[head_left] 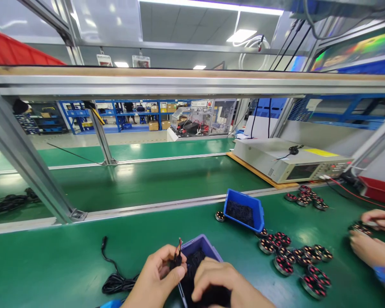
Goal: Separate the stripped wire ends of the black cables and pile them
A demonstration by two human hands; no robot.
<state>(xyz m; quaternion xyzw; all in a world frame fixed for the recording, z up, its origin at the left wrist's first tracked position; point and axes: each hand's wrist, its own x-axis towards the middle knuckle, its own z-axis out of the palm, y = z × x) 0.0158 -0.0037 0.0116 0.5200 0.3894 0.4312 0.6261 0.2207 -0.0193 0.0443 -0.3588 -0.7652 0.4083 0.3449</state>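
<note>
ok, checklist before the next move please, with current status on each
1. Left hand has a grip on the small black piece: ok, pinched between thumb and fingers.
2. Right hand holding something: cannot tell, its fingers are curled over the purple bin and hide what is beneath.
3. Purple bin stocked: ok, dark items show inside.
4. Coiled black cable clear of the left wrist: cannot tell, they overlap in this view.
5. Other person's hands clear of the purple bin: ok, well apart at far right.
</note>
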